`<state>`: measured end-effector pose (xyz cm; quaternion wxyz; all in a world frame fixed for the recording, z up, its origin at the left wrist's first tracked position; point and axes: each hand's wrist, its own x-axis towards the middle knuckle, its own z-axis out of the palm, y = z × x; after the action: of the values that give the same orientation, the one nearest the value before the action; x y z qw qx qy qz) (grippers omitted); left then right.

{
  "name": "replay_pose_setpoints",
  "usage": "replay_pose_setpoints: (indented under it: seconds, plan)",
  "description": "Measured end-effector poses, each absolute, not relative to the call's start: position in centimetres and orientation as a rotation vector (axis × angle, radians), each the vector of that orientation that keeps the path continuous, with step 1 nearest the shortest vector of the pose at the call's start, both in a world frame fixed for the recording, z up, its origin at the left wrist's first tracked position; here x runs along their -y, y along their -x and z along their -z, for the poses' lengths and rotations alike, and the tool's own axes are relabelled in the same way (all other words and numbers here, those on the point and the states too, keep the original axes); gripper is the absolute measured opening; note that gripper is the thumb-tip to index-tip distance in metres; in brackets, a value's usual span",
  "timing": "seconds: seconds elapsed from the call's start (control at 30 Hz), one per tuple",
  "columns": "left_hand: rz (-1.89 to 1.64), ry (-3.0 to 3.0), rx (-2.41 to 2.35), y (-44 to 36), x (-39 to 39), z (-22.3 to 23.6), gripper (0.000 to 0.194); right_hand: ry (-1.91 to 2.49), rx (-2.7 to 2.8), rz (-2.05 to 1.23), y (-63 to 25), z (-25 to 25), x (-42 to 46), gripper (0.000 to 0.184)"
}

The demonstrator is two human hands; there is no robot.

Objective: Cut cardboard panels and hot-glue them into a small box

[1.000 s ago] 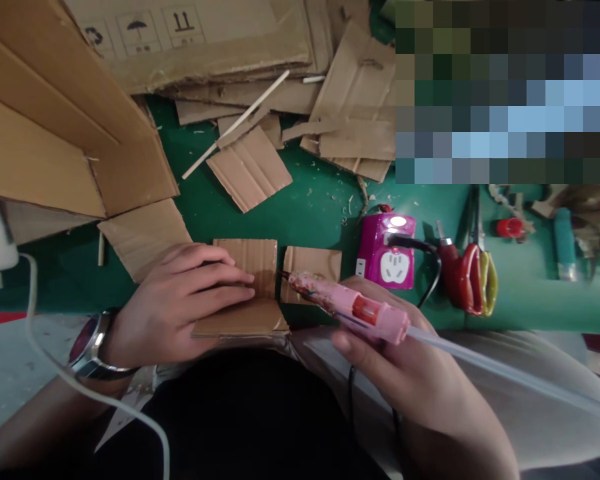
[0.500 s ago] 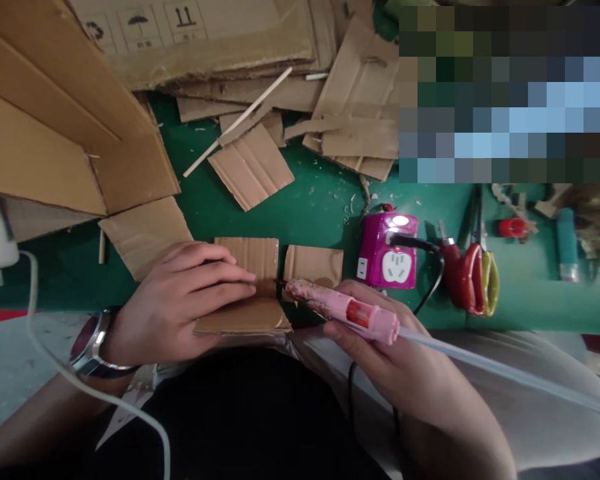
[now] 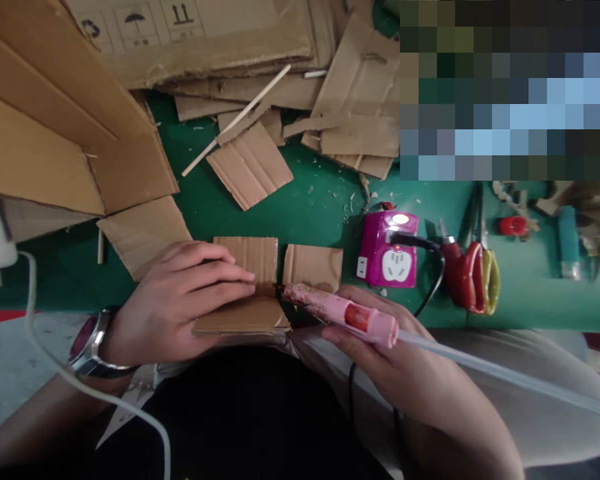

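Observation:
My left hand (image 3: 180, 300) lies flat on a folded cardboard piece (image 3: 253, 280) at the green table's near edge, fingers together and pressing it down. A watch (image 3: 87, 347) is on that wrist. My right hand (image 3: 395, 360) grips a pink hot glue gun (image 3: 340, 312) with a clear glue stick (image 3: 505, 377) trailing out to the right. The gun's nozzle touches the fold at the right edge of the cardboard piece. A second small cardboard square (image 3: 314, 267) stands just right of the nozzle.
A purple power socket (image 3: 386, 253) with a black cord sits right of the cardboard. Red and yellow scissors (image 3: 473, 277) lie beyond it. Cardboard scraps (image 3: 250, 167), a thin wooden stick (image 3: 235, 123) and a big box (image 3: 65, 127) fill the back and left. A white cable (image 3: 45, 353) hangs at left.
The glue gun has slid a little to the left, bringing its nozzle against the fold of the cardboard piece. My left hand has stayed in place.

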<state>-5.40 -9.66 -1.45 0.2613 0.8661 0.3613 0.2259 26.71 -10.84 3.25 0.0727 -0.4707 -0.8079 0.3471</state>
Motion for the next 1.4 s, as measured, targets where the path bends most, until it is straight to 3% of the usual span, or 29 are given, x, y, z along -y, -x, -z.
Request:
replay_pose_setpoints:
  seconds: [0.13,0.87,1.07,1.4]
  plan:
    - [-0.606,-2.357,-0.97,5.4,9.6,1.5,0.032,1.425,2.383,-1.217,-26.5,-3.7,10.3,0.041]
    - [-0.601,-2.354,-0.963,5.4,9.5,1.4,0.031,1.387,2.345,-1.362,-27.0,-4.5,9.9,0.043]
    - [-0.61,-2.331,-0.964,5.5,9.5,1.5,0.037,1.508,2.05,-1.299,-27.3,-3.9,10.3,0.032]
    - [-0.641,-2.333,-0.985,5.7,9.8,1.9,0.037,1.479,2.089,-1.079,-24.9,-1.9,9.3,0.067]
